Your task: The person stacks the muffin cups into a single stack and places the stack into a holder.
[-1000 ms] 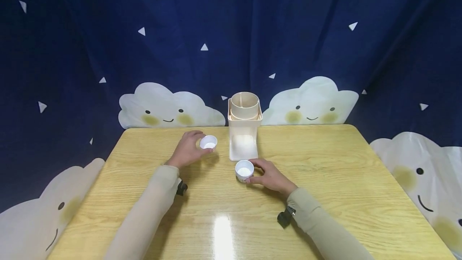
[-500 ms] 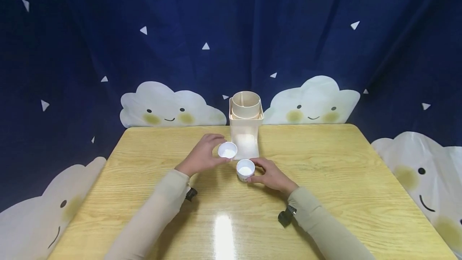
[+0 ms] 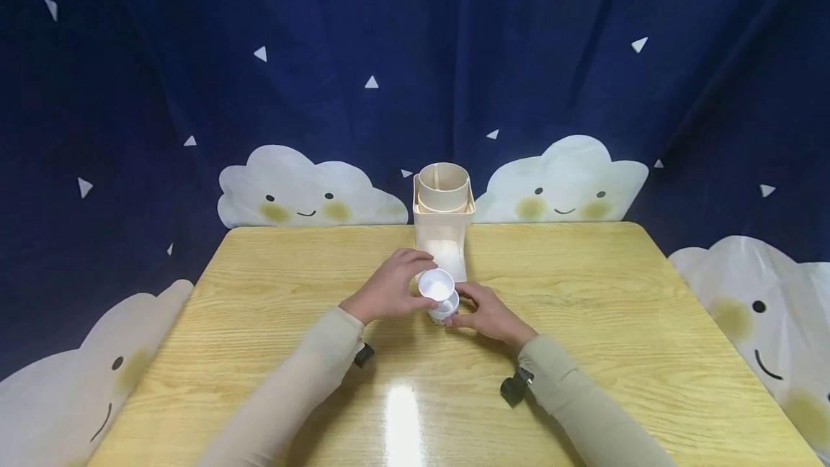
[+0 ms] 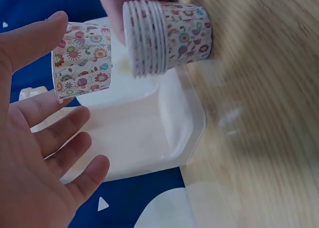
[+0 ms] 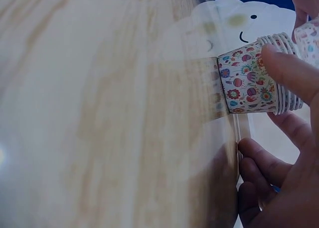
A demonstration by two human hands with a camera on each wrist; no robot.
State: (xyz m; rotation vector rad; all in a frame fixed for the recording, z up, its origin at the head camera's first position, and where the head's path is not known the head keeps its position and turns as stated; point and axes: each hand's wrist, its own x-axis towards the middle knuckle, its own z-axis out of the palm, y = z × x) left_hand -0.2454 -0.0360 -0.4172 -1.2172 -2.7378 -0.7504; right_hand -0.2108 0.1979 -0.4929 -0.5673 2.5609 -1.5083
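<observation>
My left hand pinches a single paper cup between thumb and index finger. Its flower-printed side shows in the left wrist view, the white inside in the head view. The other left fingers are spread away from it. Just below and beyond this cup stands a stack of nested paper cups of the same print, upright on the table with several white rims at the top. My right hand holds the stack near its rims, thumb on one side and fingers on the other. The single cup overlaps the stack's mouth in the head view.
Behind the cups stands a cream cup dispenser with a round tube on top and a flat foot. The wooden table meets a dark blue curtain with white clouds at its back edge.
My left hand has carried the single cup rightwards from the left of the dispenser until it is over the stack. The right hand and the stack have stayed in place.
</observation>
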